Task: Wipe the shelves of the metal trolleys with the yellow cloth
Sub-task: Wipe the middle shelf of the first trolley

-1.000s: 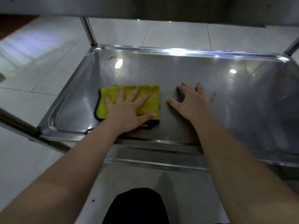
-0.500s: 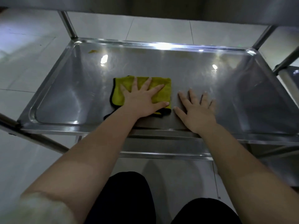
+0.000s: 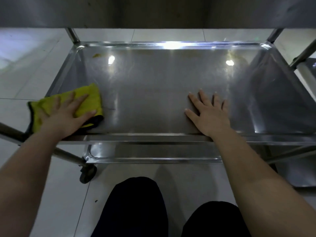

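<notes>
Crouches in front of a stainless-steel trolley, with knees in black trousers (image 3: 136, 207) low in view. Presses the left hand (image 3: 66, 115) flat, fingers straight and slightly spread, onto a folded yellow microfibre cloth with black edging (image 3: 89, 98). Pins that cloth at the near-left corner of the trolley's shiny, rimmed middle shelf (image 3: 153, 93), its left part draped over the shelf's left rim and hanging past it. Rests the right hand (image 3: 210, 113) palm down on bare metal, fingers straight and fanned. Grips nothing with it. Places it right of centre and close to the front rim, well apart from the cloth.

Near the far-left corner of the same shelf, a small yellowish-brown smear (image 3: 96, 55), well apart from the cloth. Across the shelf floor, bright spots of reflected light (image 3: 230, 62).

Overhead, the dull grey underside of the top shelf (image 3: 153, 11), carried on round metal posts (image 3: 73, 35) at the far corners. Below the front rim, a strip of the matching lower shelf (image 3: 150, 151). Under its left corner, a black caster wheel (image 3: 87, 173) on the white tiled floor (image 3: 25, 74). At the right edge, part of a second metal trolley (image 3: 306, 67), too cropped to tell more.
</notes>
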